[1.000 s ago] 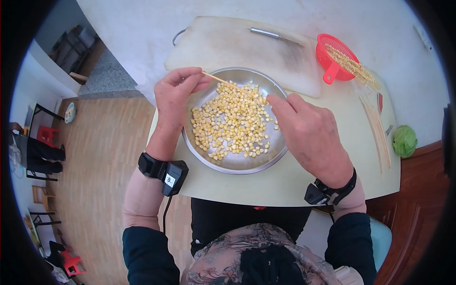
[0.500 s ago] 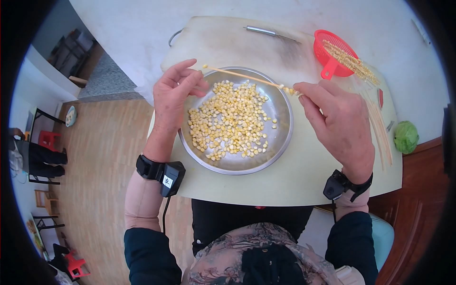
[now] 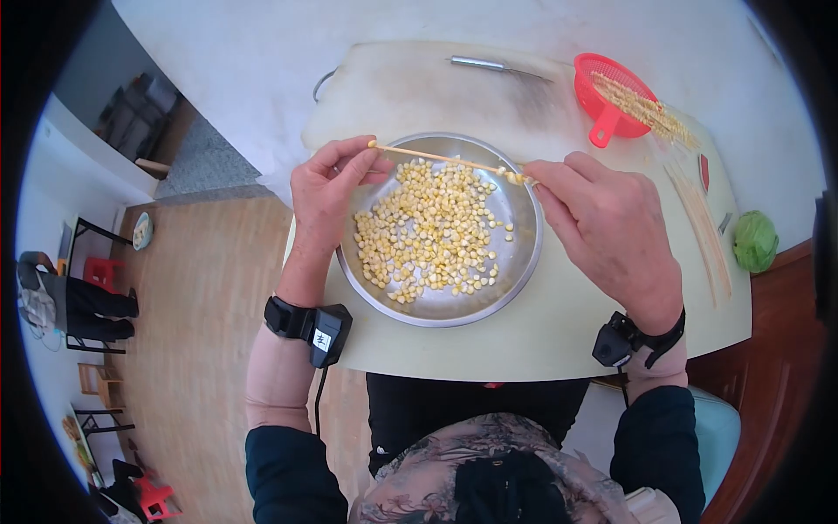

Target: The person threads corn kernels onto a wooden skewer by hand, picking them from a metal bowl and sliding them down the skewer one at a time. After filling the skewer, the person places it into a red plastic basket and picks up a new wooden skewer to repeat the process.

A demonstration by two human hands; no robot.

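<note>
Above the far part of a steel bowl (image 3: 530, 262), a thin wooden skewer (image 3: 445, 159) spans between my hands. My right hand (image 3: 602, 227) is closed on its right end, where several corn kernels (image 3: 511, 176) are threaded. At the skewer's left tip sits a single kernel (image 3: 373, 144), pinched between thumb and fingertips of my left hand (image 3: 327, 192). Many loose yellow kernels (image 3: 428, 227) lie in the bowl.
A cutting board (image 3: 384, 87) bears a metal-handled tool (image 3: 478, 63). At the right are a red strainer (image 3: 600, 105) with filled skewers, bare skewers (image 3: 701, 231) and a cabbage (image 3: 755, 241). A person (image 3: 96, 306) stands far left.
My left hand has closed its fingers on the kernel at the skewer's left tip; before, they were apart from it. The view has shifted slightly.
</note>
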